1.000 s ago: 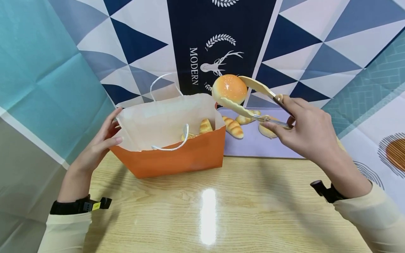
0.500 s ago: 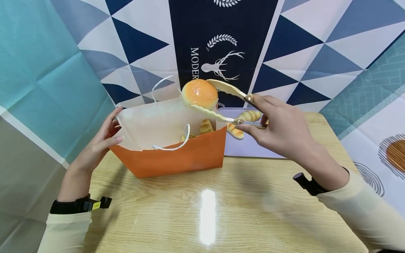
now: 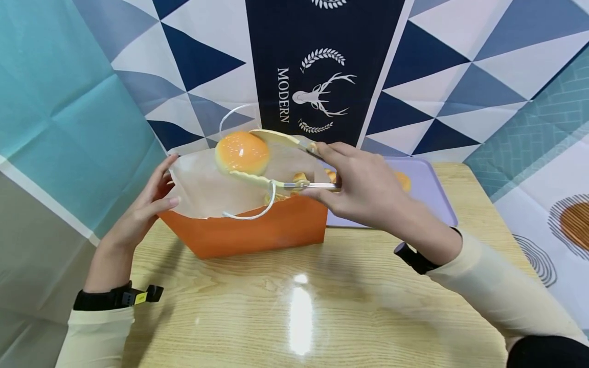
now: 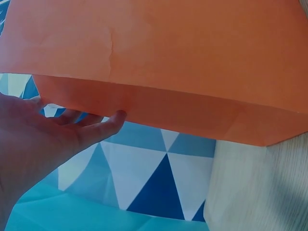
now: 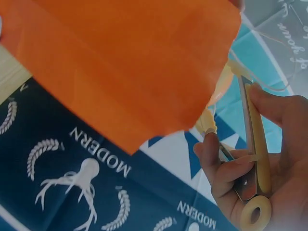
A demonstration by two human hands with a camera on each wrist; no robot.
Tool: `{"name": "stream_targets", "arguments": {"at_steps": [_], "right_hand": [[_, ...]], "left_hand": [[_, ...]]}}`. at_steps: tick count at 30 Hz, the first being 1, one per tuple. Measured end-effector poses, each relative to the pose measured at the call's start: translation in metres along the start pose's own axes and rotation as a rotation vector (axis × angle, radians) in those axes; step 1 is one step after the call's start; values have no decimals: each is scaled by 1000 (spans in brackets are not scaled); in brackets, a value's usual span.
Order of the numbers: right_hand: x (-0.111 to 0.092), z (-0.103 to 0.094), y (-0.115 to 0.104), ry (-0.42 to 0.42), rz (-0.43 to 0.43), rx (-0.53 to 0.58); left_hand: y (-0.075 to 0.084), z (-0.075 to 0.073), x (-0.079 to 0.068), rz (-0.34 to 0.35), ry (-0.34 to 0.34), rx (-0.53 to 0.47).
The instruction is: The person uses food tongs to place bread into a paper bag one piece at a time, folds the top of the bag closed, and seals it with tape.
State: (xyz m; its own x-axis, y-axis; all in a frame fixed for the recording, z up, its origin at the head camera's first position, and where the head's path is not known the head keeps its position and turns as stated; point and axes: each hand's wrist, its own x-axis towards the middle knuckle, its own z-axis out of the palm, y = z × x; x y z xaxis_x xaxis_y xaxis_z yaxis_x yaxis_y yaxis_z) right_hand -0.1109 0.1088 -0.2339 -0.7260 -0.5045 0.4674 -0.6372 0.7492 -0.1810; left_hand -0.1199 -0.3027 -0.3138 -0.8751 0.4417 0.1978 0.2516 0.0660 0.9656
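A glossy sesame-topped bun (image 3: 242, 152) is gripped between the cream tips of a pair of food tongs (image 3: 276, 137), over the mouth of an orange paper bag (image 3: 267, 230). My right hand (image 3: 363, 179) holds the tongs by their metal arms; the right wrist view shows the thumb and fingers round the tongs' handles (image 5: 260, 144). At the bag's left end, my left hand (image 3: 142, 204) holds the side edge, thumb toward the front and fingers toward the back. In the left wrist view the thumb touches the orange side panel (image 4: 168, 108). Pieces of bread (image 3: 300, 177) lie inside the bag.
A lilac tray (image 3: 428, 189) behind my right hand bears more bread (image 3: 403, 181), partly hidden by that hand. White cord handles (image 3: 248, 217) loop from the bag's rim. Everything stands on a wooden table (image 3: 221, 306) before a patterned cloth backdrop (image 3: 202, 46).
My right hand has moved left with the tongs and bun, from above the tray's left side to over the bag's mouth. The left hand and bag stay in place.
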Motion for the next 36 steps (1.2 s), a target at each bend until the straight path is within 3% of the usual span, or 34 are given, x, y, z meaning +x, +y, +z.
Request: {"name": "stream_targets", "arguments": {"at_steps": [9, 16, 26, 36], "right_hand": [[13, 14, -12, -31, -67, 13], [19, 15, -16, 3, -99, 22], [18, 0, -12, 4, -2, 26], [-1, -26, 15, 8, 91, -29]], "left_hand": [[0, 4, 1, 14, -13, -16], [0, 4, 2, 4, -9, -2], [0, 3, 0, -19, -2, 15], [0, 0, -2, 1, 0, 13]]}}
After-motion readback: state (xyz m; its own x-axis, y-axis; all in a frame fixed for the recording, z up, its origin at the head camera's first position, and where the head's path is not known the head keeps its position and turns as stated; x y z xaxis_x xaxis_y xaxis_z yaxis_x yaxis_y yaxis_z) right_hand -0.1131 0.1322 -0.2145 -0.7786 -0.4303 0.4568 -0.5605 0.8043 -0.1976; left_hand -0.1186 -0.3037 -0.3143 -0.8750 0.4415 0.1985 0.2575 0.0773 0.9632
